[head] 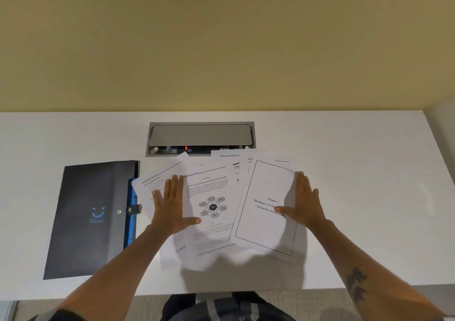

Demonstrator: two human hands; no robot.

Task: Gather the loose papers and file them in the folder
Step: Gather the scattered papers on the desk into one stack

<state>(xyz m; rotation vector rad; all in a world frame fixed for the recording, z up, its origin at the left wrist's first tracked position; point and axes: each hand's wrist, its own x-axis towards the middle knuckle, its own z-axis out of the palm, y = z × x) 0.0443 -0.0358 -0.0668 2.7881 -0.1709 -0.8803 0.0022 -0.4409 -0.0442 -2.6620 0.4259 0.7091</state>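
Note:
Several loose printed papers lie fanned out and overlapping on the white desk. A dark folder with a blue edge and a snap strap lies closed to their left, its right edge touching the leftmost sheet. My left hand rests flat, fingers spread, on the left sheets. My right hand lies flat on the right edge of a bordered sheet titled "Chapter 3". Neither hand grips anything.
A recessed grey cable and power box with its lid raised sits in the desk just behind the papers. A yellow wall rises behind the desk. The desk's front edge runs just below my forearms.

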